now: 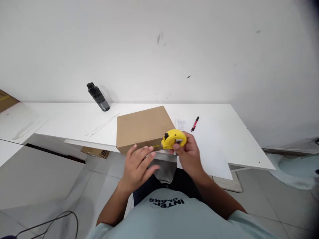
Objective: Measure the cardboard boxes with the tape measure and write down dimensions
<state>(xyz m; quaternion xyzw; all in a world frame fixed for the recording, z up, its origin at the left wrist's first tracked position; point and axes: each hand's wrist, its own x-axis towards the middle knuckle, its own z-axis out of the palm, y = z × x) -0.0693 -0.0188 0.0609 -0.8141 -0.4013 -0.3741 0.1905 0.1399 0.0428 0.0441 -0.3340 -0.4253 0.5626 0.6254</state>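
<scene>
My right hand [190, 156] grips a yellow tape measure [175, 139] beside the front right corner of a closed brown cardboard box [144, 125]. A short stretch of yellow blade [157, 146] runs left from the case, along the box's front side, toward my other hand's fingers. My left hand [138, 166] is in front of the box with its fingers stretched out and apart. Those fingers cover part of the box's front face and hide where the blade ends. Whether they touch the blade or the box I cannot tell.
The box rests on a long white table [219, 126] against a wall. Right of it lie paper sheets [211, 156] and a red and black pen [195, 123]. A dark bottle [98, 97] stands back left. Another carton [95, 152] is on the floor below.
</scene>
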